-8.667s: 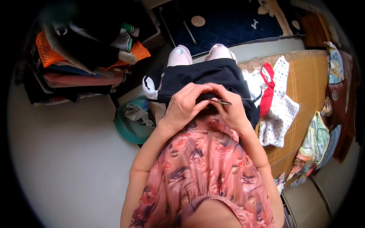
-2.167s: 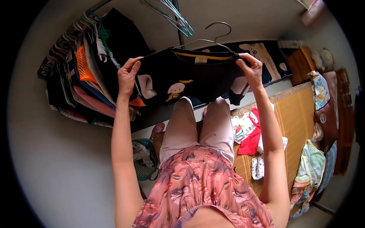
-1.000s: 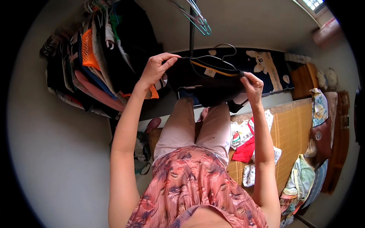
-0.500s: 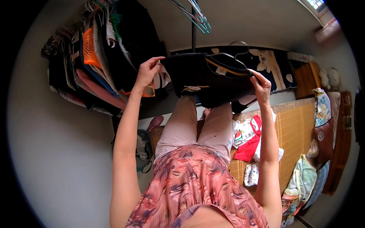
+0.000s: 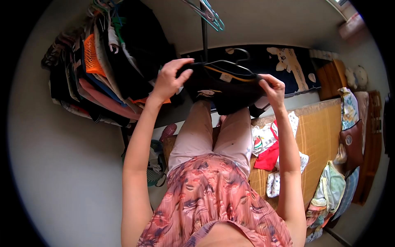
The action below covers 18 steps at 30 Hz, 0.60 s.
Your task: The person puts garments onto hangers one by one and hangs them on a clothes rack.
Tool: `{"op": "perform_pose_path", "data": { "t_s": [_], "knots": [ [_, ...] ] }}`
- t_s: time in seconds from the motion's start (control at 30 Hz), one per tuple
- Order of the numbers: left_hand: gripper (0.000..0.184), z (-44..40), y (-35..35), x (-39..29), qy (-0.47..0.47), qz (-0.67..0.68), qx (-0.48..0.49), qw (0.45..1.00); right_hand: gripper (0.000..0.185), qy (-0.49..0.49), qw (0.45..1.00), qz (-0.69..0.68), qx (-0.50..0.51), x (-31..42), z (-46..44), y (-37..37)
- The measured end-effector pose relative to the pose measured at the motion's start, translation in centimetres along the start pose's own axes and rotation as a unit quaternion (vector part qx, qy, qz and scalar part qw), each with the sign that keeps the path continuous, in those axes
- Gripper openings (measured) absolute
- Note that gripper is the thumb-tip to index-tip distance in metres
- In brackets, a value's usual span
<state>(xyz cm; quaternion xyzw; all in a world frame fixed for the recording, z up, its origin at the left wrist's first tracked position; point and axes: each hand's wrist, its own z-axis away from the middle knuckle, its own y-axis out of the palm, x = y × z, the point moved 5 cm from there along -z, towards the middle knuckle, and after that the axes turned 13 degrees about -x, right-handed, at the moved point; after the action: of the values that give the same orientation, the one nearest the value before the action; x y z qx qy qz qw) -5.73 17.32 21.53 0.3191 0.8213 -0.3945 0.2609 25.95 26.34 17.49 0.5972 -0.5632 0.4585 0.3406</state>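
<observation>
A black T-shirt [image 5: 224,92] with a small pale print and a yellow-edged neckline hangs in front of me on a wire hanger [image 5: 242,57]. The hanger's hook sticks up behind the collar. My right hand [image 5: 274,87] pinches the shirt at its right shoulder. At the opposite shoulder is my left hand [image 5: 172,79], its thumb and fingers apart beside the dark cloth. Whether its fingertips touch the fabric is hard to tell.
A rack of hung clothes [image 5: 96,74] fills the left. Bare hangers [image 5: 212,16] hang from above near a dark pole [image 5: 204,37]. Baby clothes [image 5: 269,154] lie on a bamboo mat [image 5: 317,140] at right, with folded fabric [image 5: 329,189] and a brown bag [image 5: 352,144] beyond. A fan [image 5: 155,164] stands low at left.
My left hand has moved right and its thumb has come away from the fingers, off the shirt's shoulder. My right hand and the shirt have shifted slightly left.
</observation>
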Motion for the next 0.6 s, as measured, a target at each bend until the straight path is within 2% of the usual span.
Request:
{"op": "perform_pose_path", "data": {
  "t_s": [0.03,0.07,0.1,0.17,0.27,0.37,0.4,0.5,0.53,0.6],
  "knots": [
    [0.027,-0.1,1.0,-1.1,0.031,-0.002,0.023,0.999,0.012,-0.001,1.0,0.027,0.002,0.2,-0.1,0.5],
    [0.025,-0.2,2.1,-1.4,0.0,0.069,0.042,0.997,0.012,-0.004,0.999,0.034,0.011,0.3,-0.1,1.0],
    [0.021,-0.3,3.0,-1.8,0.015,0.069,0.047,0.996,0.012,-0.008,0.999,0.04,0.019,0.4,-0.2,1.4],
    [0.018,-0.3,4.1,-1.9,-0.047,0.133,0.069,0.988,0.011,-0.016,0.998,0.068,0.006,0.7,-0.2,1.6],
    [0.017,-0.4,4.8,-1.4,-0.039,0.118,0.057,0.991,0.01,-0.06,0.985,0.162,-0.026,2.4,-0.3,1.9],
    [0.017,-0.5,5.3,-1.6,0.05,0.083,0.04,0.994,0.011,-0.13,0.967,0.214,-0.039,4.2,-0.8,2.0],
    [0.018,-0.5,5.4,-1.6,0.047,0.092,0.036,0.994,0.02,-0.067,0.981,0.183,-0.013,3.8,-1.0,2.0],
    [0.018,-1.6,4.8,-0.6,-0.031,0.185,0.031,0.982,0.031,-0.184,0.963,0.194,0.04,6.1,-1.7,2.0],
    [0.018,-2.0,4.8,0.0,-0.055,0.224,0.026,0.973,0.039,-0.118,0.971,0.201,0.057,5.7,-1.8,1.4],
    [0.017,-2.7,5.1,0.7,-0.061,0.257,0.022,0.964,0.035,-0.069,0.967,0.211,0.128,4.5,-2.1,-0.6]
  ]
}}
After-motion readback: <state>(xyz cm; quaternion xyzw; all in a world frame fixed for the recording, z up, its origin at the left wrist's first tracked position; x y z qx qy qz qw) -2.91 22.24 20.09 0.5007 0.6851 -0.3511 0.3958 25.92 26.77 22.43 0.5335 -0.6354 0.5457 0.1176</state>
